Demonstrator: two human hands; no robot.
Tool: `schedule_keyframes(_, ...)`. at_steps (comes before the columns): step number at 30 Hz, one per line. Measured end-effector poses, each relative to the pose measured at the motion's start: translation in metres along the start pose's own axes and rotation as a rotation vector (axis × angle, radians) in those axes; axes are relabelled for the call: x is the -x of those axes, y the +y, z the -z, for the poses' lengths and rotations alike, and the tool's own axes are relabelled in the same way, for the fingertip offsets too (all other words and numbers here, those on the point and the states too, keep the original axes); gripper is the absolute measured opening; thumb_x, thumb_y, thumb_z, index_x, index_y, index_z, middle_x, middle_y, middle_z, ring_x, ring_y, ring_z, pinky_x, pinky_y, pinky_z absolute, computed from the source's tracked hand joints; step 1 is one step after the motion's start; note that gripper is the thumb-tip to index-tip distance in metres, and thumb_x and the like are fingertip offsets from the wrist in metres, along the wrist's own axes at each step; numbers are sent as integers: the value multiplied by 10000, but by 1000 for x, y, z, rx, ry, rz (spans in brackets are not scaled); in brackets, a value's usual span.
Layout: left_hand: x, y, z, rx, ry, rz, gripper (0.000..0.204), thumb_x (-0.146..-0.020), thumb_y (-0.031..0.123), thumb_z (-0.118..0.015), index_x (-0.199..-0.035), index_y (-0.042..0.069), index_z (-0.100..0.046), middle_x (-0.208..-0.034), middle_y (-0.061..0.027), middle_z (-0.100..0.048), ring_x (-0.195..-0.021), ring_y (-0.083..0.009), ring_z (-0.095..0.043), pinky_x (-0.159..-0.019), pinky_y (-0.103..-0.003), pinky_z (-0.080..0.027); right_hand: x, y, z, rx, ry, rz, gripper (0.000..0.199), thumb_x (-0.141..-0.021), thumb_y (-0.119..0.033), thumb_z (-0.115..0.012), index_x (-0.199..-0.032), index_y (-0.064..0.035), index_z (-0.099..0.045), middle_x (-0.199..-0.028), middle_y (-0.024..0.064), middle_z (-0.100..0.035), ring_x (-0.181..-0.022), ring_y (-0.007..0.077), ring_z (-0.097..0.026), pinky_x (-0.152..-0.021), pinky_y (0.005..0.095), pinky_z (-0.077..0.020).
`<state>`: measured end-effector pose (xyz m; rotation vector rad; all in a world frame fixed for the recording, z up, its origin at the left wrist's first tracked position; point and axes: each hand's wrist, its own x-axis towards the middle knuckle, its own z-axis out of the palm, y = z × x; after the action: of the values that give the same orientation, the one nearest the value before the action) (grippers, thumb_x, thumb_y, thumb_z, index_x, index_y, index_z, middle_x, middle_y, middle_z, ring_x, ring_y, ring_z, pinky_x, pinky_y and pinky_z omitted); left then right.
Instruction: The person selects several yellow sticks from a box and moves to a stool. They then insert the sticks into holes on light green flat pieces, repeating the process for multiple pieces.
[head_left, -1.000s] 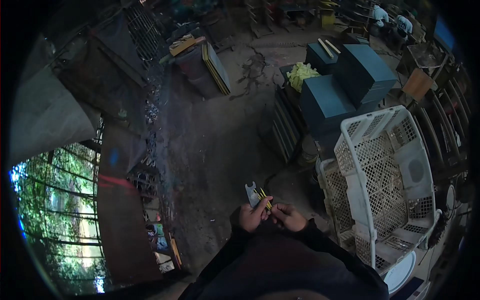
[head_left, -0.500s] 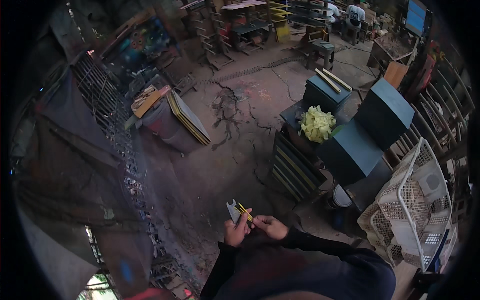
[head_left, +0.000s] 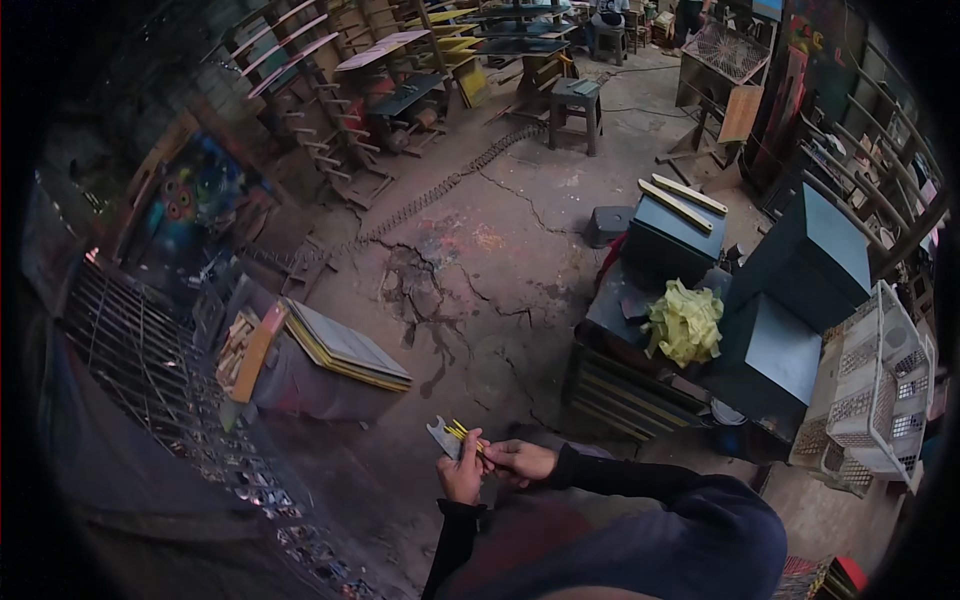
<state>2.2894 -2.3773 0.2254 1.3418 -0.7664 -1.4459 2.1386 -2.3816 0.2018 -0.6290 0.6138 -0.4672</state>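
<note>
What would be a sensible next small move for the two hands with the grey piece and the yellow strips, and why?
Probably the right hand should push the yellow strips a little further along the small grey metal piece. The left hand holds that piece from below, and the strips lie across it, their ends sticking out. How they fit is too small to tell.

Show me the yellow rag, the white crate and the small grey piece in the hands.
yellow rag (head_left: 686, 322), head view, middle of the crumpled cloth.
white crate (head_left: 868, 395), head view, its latticed side wall.
small grey piece (head_left: 441, 437), head view, flat part above the left hand.
</note>
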Motion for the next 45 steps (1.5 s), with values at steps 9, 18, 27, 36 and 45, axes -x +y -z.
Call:
schedule_keyframes(9, -193, 111, 8, 76, -172, 35, 295, -984, 177, -517, -1186, -27, -586, -984, -113, -675, -532, -46, -455, -477, -213, -384, -175, -128, 50, 35, 87, 285, 356, -1009, -383, -440, -881, -78, -571, -837, -26, -558, -718, 50, -466, -643, 210, -369)
schedule_keyframes(18, -422, 150, -7, -29, -436, 107, 256, -973, 200, -546, -1036, -33, -631, -847, -77, -658, -525, -52, -445, -486, -212, -377, -273, -270, 105, 45, 387, 246, 329, -992, -380, -481, -937, -73, -587, -703, -43, -503, -566, 52, -438, -505, 216, -366)
schedule_keyframes(27, -622, 256, -60, -105, -682, 154, 251, -976, 203, -533, -1024, -34, -599, -808, -71, -636, -488, -50, -422, -475, -224, -392, -269, -396, 168, 59, 574, -15, 411, -951, -423, -540, -908, -16, -578, -706, 72, -618, -591, 151, -652, -495, 266, -542)
schedule_keyframes(36, -765, 262, -146, -162, -702, 196, 270, -975, 232, -534, -1034, -21, -609, -828, -65, -631, -504, -47, -416, -482, -232, -399, -303, -366, 306, -451, 394, -135, 359, -975, -436, -472, -879, -95, -530, -495, 31, -492, -399, 160, -570, -378, 293, -524)
schedule_keyframes(45, -896, 283, -305, -134, -592, 197, 242, -977, 205, -526, -1027, -16, -611, -816, -62, -632, -485, -41, -402, -471, -222, -396, -274, -530, 473, -405, 551, -136, 360, -953, -443, -516, -899, -87, -537, -500, 30, -489, -377, 171, -566, -353, 313, -517)
